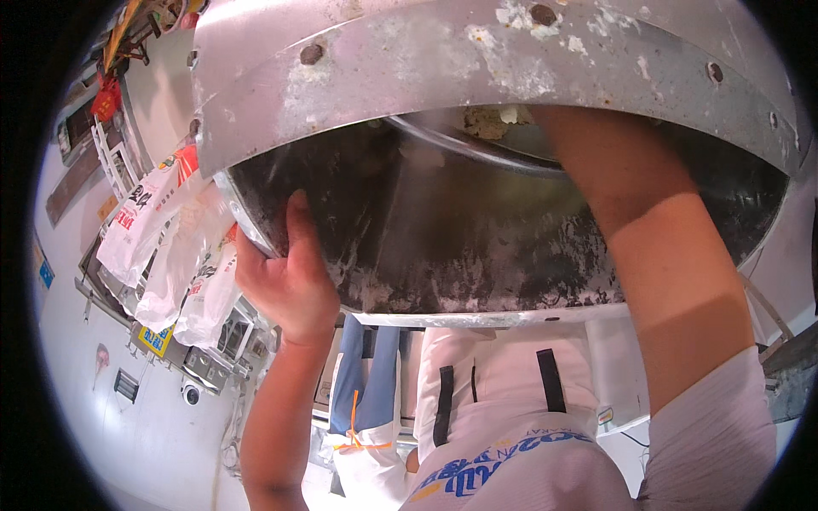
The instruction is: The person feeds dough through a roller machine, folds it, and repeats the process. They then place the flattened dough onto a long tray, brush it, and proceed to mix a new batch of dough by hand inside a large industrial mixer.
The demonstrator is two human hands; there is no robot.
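A large round metal drum (400, 94) fills the upper view, its riveted outer band scuffed and spotted with pale residue. My left hand (294, 294) grips the drum's rim at the left, thumb inside the opening and fingers round the outside. Through the opening reaches my right forearm (669, 238); the hand itself is hidden behind the upper band. Inside, the dark wall (477, 255) is streaked with whitish deposit. A shiny curved metal ring (460, 153) runs deeper in. Beside my right arm, a yellowish crumbly mass (487, 122) shows partly beyond that ring.
Several white plastic bags (204, 294) with red print hang left of the drum. A red ornament (106, 100) is farther up on that side. Blue trousers with orange ties (354, 439), apparently another person's, show below the rim. Dark bars (784, 375) stand at the right.
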